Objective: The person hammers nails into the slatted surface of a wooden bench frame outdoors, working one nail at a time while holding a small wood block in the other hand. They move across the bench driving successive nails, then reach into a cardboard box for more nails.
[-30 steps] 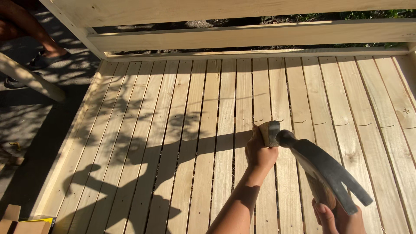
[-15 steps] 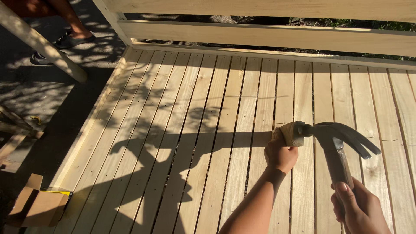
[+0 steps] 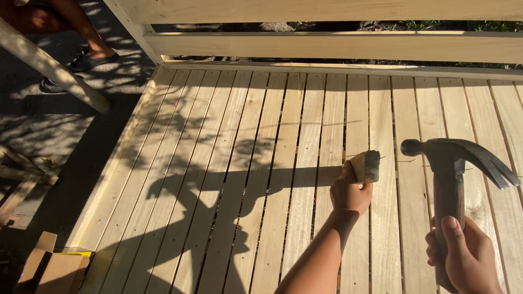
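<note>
Hammer drawn clear of block

Lower left, off the deck: brown cardboard box point(image 3: 52, 269), square, flaps open, with a thin yellow packet edge point(image 3: 76, 253) against its far side; no label or print to be made out on either. More of it in view than a second ago.

Upper left: another person's leg and dark shoe point(image 3: 81, 61) on the shaded ground, behind a slanted pale post point(image 3: 52, 68). No signs anywhere.

Across the middle: pale deck boards point(image 3: 218, 163) running away toward a low timber rail point(image 3: 327, 46), crossed by a long shadow of arm and tool.

Right of centre: left hand point(image 3: 351, 196) closed round the lower end of a short wooden block point(image 3: 366, 166), holding it end-up over one board, just beside a gap; whether touching the board cannot be told.

Far right: right hand point(image 3: 468, 258) wrapped tight about the wooden handle of a claw hammer point(image 3: 449, 163), head up, striking face turned toward the block, claw pointing right.

Changed within the last second: hammer face up against the block then, now well apart from it, with a bare board's width showing between. Block in much the same place and grip as before. Judged from that: between blows, not in contact.
</note>
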{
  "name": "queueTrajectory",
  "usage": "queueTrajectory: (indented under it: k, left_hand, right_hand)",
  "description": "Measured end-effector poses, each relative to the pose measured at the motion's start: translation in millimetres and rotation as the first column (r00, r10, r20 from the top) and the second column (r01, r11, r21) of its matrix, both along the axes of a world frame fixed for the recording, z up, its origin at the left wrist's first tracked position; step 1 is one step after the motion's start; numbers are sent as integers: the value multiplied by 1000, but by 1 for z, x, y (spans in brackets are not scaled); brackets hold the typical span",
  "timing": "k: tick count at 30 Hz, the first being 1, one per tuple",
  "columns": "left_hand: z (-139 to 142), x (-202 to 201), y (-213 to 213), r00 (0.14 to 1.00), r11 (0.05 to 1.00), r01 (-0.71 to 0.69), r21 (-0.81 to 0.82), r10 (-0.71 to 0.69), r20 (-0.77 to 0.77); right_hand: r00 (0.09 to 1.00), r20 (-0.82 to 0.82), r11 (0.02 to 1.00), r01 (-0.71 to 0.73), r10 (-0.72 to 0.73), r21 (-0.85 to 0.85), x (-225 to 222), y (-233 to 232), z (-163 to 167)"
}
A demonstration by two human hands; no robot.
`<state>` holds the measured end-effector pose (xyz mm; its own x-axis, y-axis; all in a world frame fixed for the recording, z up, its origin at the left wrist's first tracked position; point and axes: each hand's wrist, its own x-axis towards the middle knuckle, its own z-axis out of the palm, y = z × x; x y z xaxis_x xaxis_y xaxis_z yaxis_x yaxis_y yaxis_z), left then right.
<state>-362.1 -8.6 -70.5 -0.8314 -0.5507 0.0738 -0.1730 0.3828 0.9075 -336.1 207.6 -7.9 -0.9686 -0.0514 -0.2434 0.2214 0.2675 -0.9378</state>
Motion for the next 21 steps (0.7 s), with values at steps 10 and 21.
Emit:
queueTrajectory:
  k: [10, 21]
  left_hand:
    - [7, 14, -6, 995, 995, 102, 19, -102, 4]
    - [11, 13, -8, 996, 999, 50, 10, -49, -81]
  right_hand:
    - [807, -587, 943, -241, 65, -228, -21, 6, 27]
    - [976, 38, 770, -194, 216, 608, -72, -54, -87]
